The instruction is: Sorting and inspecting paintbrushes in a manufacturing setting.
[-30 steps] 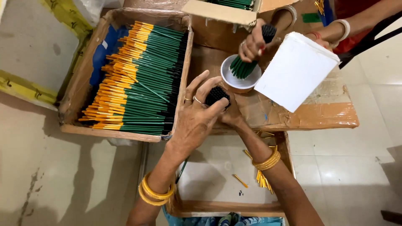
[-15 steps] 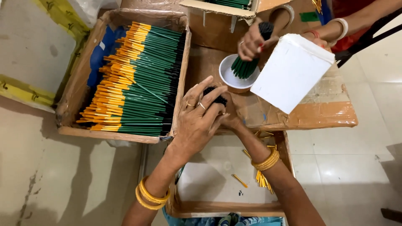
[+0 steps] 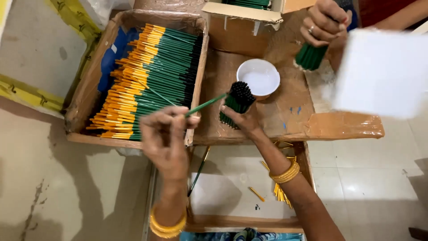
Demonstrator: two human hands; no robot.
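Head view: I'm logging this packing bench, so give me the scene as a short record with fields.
left hand: pinches a single green stick, its tip toward the bundle
right hand: grips a bundle of green sticks, black ends up
cardboard tray: rows of green sticks with orange ends
white bowl: on the brown board, beyond the bundle
another person's hand: holds a second green bundle beside a white sheet

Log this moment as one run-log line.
left hand: pinching single green pen | right hand: gripping pen bundle | nearby: white bowl, pen box
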